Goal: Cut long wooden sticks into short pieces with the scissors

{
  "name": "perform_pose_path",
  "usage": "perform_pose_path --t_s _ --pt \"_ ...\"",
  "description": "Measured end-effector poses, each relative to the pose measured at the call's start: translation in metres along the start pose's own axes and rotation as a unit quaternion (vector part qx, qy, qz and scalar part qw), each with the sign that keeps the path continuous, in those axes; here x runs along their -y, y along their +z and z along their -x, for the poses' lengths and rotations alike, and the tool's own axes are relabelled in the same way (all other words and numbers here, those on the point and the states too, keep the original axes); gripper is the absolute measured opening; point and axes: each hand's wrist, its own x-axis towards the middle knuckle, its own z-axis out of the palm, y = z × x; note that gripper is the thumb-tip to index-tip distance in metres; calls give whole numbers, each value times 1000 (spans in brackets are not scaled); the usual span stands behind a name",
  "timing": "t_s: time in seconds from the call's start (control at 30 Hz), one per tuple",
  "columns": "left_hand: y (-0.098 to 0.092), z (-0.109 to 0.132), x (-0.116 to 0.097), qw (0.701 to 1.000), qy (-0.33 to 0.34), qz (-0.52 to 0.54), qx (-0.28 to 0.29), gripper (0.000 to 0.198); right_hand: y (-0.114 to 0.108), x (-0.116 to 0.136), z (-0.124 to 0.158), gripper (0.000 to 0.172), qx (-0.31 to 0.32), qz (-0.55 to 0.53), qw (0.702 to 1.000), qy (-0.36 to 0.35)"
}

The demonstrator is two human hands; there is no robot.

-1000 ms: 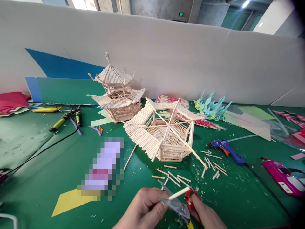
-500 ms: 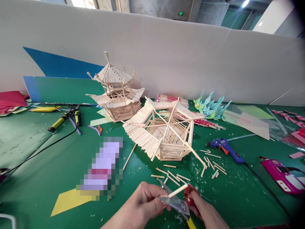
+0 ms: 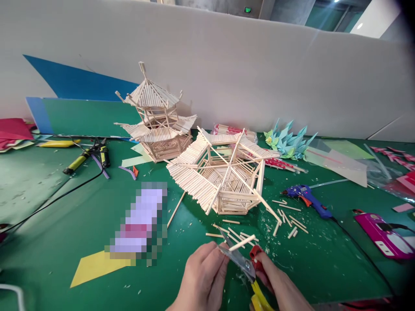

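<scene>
My left hand (image 3: pixel 202 276) pinches one end of a short wooden stick (image 3: pixel 242 242) at the bottom of the view. My right hand (image 3: pixel 279 287) is wrapped round the red and yellow handles of scissors (image 3: pixel 241 261), whose open grey blades cross the stick. Just beyond the hands, several cut stick pieces (image 3: pixel 231 233) lie on the green table (image 3: pixel 65 224). Behind them stands an unfinished hexagonal stick roof frame (image 3: pixel 223 175), and further back a finished two-tier stick pagoda (image 3: pixel 155 119).
A blue glue gun (image 3: pixel 306 198) lies right of the frame, a pink case (image 3: pixel 384 235) at far right. Paper flowers (image 3: pixel 287 140) sit by the white wall. Yellow-handled pliers (image 3: pixel 86 157) and a black cable (image 3: pixel 48 203) are at left, a yellow paper scrap (image 3: pixel 94 268) in front.
My hands, the scissors and the stick have shifted slightly, and the view has tilted down a little. The stick stays between the blades.
</scene>
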Motion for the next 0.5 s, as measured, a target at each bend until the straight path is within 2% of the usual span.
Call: perform_pose_path --t_s 0.1,0.17,0.23,0.37,0.43,0.5 --pt "-7 -7 -1 997 29 28 69 21 -4 1 2 64 8 -3 1000 -11" --pt "-12 -12 -4 992 6 58 109 22 -4 1 1 67 14 -8 1000 -16" --pt "-13 -13 -8 991 -16 67 113 23 -2 2 -1 67 19 -13 1000 -18" --pt "-9 -8 -9 995 -49 37 78 24 3 1 -3 50 11 -31 999 8" --pt "-9 -7 -9 992 -63 55 91 27 4 -1 -5 37 2 -34 999 30" --pt "-13 -10 -9 982 -94 105 128 30 5 -4 -7 29 -4 -21 999 39"
